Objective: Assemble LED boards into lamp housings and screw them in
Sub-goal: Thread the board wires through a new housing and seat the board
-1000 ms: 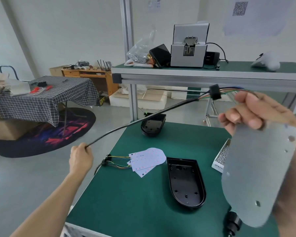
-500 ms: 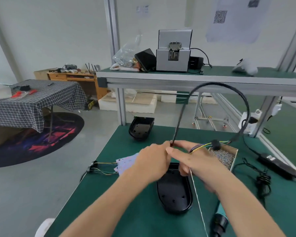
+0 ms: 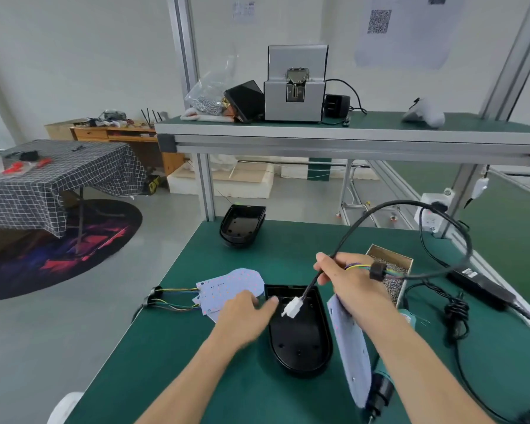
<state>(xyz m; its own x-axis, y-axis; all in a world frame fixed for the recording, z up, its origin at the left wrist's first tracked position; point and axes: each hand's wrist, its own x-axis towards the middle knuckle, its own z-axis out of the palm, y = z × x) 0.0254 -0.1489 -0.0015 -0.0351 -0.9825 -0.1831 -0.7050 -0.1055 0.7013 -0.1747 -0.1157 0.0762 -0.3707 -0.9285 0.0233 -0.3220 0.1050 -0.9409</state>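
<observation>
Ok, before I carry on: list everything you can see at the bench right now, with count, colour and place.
Lamp housing: one, black, open, centre of bench.
Spare housings: stacked, count unclear, black, far bench edge.
LED boards: overlapping, about two, white, wired, left of housing.
Held LED board: one, white, edge-on under right hand.
Cable: one, black, looping right, white connector over housing.
Screw box: one, cardboard, right.
Screwdriver: one, teal and black, near right.
Screw feeder: one, silver, upper shelf.
Left hand: at housing's left rim.
Right hand: grips cable and board.
</observation>
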